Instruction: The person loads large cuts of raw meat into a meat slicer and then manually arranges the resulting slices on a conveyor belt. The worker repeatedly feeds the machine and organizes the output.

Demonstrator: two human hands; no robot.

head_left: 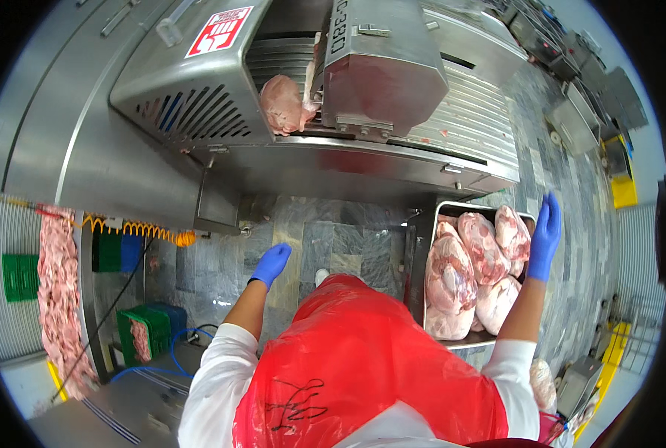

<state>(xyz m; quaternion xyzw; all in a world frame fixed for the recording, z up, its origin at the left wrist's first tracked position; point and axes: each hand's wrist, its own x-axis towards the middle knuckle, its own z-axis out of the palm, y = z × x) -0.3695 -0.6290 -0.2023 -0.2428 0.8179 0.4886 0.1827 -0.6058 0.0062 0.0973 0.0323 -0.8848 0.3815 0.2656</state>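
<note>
My left hand (271,263), in a blue glove, hangs over the tiled floor with its fingers curled and nothing visible in it. At the right, my right hand (543,237), also gloved, has its fingers stretched out beside the rim of a steel bin (471,341); whether it touches the rim I cannot tell. The bin holds several large pale-pink cuts of raw meat (451,276). Ahead of me stands a steel machine (378,82) with a slatted belt (467,119); one piece of meat (282,104) sits in its opening. My red apron fills the lower middle.
Strips of pink meat (60,299) lie along the left, near an orange coiled hose (138,231), green crates (144,328) and a blue hose (174,351). A steel surface (124,418) is at lower left. Steel carts (575,119) and yellow objects (623,187) stand at the right.
</note>
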